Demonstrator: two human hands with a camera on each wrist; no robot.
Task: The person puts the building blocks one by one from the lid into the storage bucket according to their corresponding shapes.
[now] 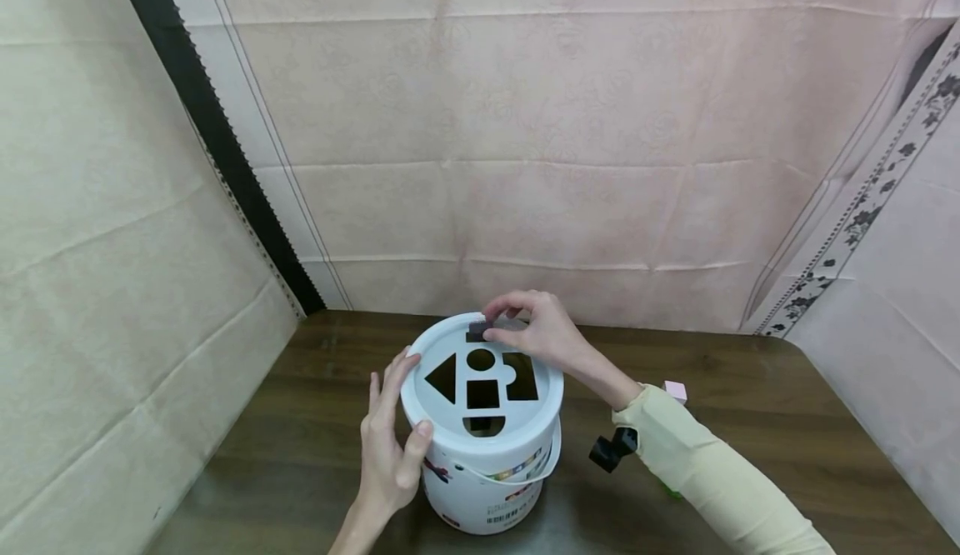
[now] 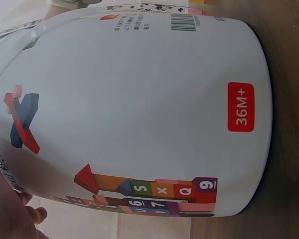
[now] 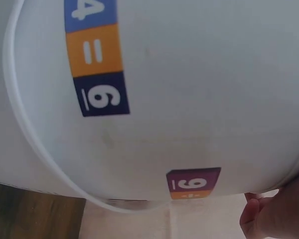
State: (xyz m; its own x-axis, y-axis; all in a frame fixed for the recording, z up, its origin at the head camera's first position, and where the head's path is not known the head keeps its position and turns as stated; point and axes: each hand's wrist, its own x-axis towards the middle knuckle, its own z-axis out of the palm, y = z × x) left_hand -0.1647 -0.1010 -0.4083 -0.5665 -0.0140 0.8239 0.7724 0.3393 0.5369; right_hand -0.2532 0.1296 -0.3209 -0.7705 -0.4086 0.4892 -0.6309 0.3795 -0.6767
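A white bucket (image 1: 480,488) stands upright on the table, its lid (image 1: 450,338) cut with shaped holes: a triangle, a circle, a square and others. My right hand (image 1: 528,326) pinches a small dark block (image 1: 477,328) between thumb and fingers at the slot by the lid's far edge. At the lid's left side, my left hand (image 1: 392,447) rests its thumb and a fingertip on the rim, the other fingers spread loosely. The bucket's printed wall (image 2: 129,99) fills the left wrist view. In the right wrist view, the bucket (image 3: 189,99) hides the block.
A pale pink block (image 1: 675,391) lies on the wooden table (image 1: 300,438), right of the bucket beside my sleeve. A bit of green (image 1: 672,492) peeks out under the forearm. The bucket's handle (image 1: 555,451) hangs down its front right. Cloth walls (image 1: 525,163) enclose the table.
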